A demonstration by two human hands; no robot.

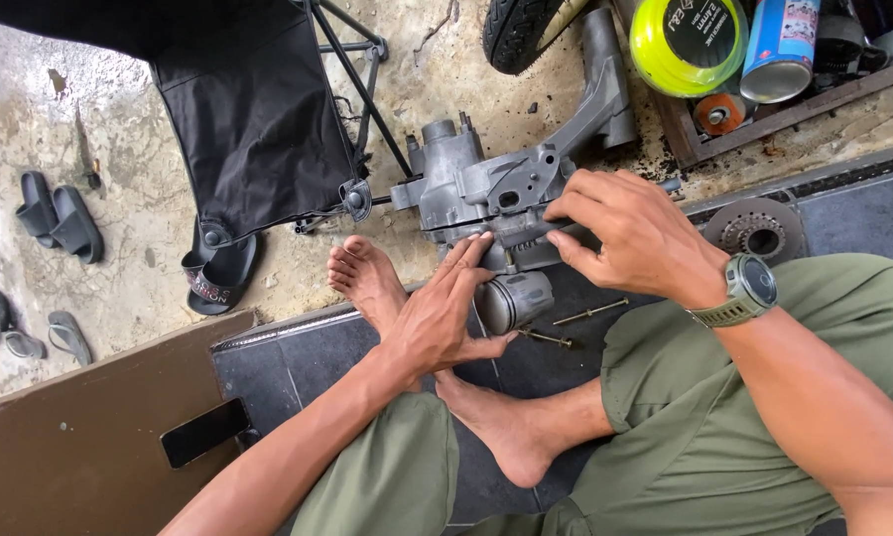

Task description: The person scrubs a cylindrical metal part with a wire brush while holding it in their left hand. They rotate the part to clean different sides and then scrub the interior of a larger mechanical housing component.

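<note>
A grey metal engine casing (471, 189) lies on the ground in front of my crossed bare feet. A round metal cylinder piece (514, 301) sticks out from its near side. My left hand (445, 318) rests flat with its fingers spread against the casing, just above that cylinder. My right hand (630, 233), with a watch on the wrist, pinches at a spot on the casing's right side; whatever is between the fingertips is too small to make out. Two long thin bolts (587, 314) lie on the dark mat right of the cylinder.
A folding chair with black fabric (253, 109) stands at the upper left. Sandals (60, 220) and a slipper (218, 273) lie on the concrete. A toothed disc (754, 230) lies at right. A wooden tray (754, 124) holds cans and a yellow tub. A tyre (521, 30) is at top. A phone (204, 432) lies on a brown board.
</note>
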